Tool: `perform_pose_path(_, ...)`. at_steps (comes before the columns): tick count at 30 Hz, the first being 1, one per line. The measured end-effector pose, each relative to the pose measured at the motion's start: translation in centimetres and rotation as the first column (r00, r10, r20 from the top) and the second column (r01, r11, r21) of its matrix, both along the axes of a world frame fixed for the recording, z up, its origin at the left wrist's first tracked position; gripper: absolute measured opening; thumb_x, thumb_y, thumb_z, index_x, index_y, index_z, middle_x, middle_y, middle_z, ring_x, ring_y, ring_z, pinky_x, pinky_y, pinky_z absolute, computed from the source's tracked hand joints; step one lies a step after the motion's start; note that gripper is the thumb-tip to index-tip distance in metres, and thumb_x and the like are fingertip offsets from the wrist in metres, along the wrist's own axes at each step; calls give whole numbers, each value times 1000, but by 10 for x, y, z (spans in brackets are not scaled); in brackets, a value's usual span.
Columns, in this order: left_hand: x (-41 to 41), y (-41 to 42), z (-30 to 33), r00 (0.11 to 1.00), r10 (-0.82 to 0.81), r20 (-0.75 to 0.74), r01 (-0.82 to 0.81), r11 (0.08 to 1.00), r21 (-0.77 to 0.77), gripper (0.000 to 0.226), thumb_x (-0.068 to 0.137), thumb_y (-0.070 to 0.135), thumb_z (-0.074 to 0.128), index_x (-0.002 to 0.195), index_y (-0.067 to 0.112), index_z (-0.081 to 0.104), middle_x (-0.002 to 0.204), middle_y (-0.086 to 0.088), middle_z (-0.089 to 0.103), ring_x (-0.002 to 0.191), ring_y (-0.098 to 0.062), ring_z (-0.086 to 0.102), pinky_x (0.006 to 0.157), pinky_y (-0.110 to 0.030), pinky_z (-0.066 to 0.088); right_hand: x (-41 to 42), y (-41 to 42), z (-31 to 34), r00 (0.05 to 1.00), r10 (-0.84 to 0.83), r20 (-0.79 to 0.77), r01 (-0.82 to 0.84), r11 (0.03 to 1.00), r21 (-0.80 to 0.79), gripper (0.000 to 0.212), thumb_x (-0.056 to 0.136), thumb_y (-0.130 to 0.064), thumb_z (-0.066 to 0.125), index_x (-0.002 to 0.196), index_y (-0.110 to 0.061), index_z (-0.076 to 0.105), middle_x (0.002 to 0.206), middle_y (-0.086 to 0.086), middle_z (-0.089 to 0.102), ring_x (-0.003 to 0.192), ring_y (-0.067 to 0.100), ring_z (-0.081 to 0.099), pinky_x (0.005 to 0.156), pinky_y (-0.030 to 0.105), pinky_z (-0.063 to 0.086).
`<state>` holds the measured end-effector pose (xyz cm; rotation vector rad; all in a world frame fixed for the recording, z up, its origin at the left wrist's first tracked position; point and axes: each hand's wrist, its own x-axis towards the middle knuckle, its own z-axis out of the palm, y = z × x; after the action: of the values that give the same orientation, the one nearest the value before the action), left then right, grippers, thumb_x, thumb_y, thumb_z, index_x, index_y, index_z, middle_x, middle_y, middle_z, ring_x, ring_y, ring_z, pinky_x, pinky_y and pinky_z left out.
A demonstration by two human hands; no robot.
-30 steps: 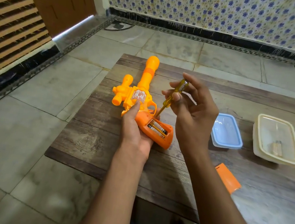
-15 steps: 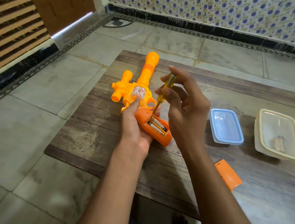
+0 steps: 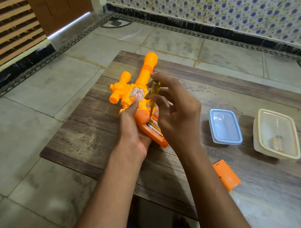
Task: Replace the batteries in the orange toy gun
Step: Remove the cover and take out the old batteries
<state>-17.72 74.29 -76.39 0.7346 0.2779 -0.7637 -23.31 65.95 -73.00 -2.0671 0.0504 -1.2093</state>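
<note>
Lying on the wooden table (image 3: 78, 139), barrel pointing away, the orange toy gun (image 3: 136, 95), looking hollow, light and rigid, moulded plastic likely slick to bare skin. Cradling its grip from below and the near side, the left hand (image 3: 132, 128), fingers curled round the handle, thumb reaching up toward the patterned sticker on the body. Best holding there, at the thick handle, rather than at the thin barrel or side knobs (those seeming the likeliest to flex or snap). Sitting exposed in the open handle bay, the batteries (image 3: 153, 126), small, smooth cylinders, probably sprung in tight and apt to roll once freed. Pointing down into the top end of that bay, the yellow screwdriver (image 3: 153, 97), being pinched by the right hand (image 3: 176, 115) near the top of its handle, remaining fingers spread loosely. Prying gently seeming wise, the tip possibly slipping off metal. Resting further right, a blue-rimmed container (image 3: 225, 126), a cream container (image 3: 278, 135) holding something small, and nearer the edge the orange battery cover (image 3: 226, 177).
</note>
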Motion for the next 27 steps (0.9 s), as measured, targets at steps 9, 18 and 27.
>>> perform_pose_path(9, 3, -3, -8, 1000, 13, -22, -13, 1000, -12, 52, 96, 38, 64, 141, 12, 59, 132, -19, 68, 126, -39, 64, 114, -58, 43, 0, -7, -2, 1000, 0, -2, 0, 1000, 16, 39, 86, 20, 59, 122, 6, 65, 109, 15, 72, 95, 25, 74, 83, 34, 62)
perform_pose_path(18, 0, -3, -4, 999, 44, -19, -45, 999, -16, 53, 99, 55, 49, 121, 13, 71, 131, -23, 68, 134, -43, 54, 115, -61, 38, 17, -19, 1, 998, 17, -68, -19, 999, -36, 43, 89, 1, 70, 132, -1, 65, 104, 11, 76, 86, 24, 71, 76, 43, 59)
perform_pose_path(27, -6, -3, 6, 1000, 14, -10, -13, 995, 97, 55, 99, 62, 48, 130, 21, 68, 114, -16, 77, 115, -37, 70, 107, -58, 49, 27, -16, 4, 991, 79, -112, -83, 996, -32, 51, 90, 12, 64, 138, -2, 61, 103, 8, 71, 86, 12, 66, 75, 26, 57)
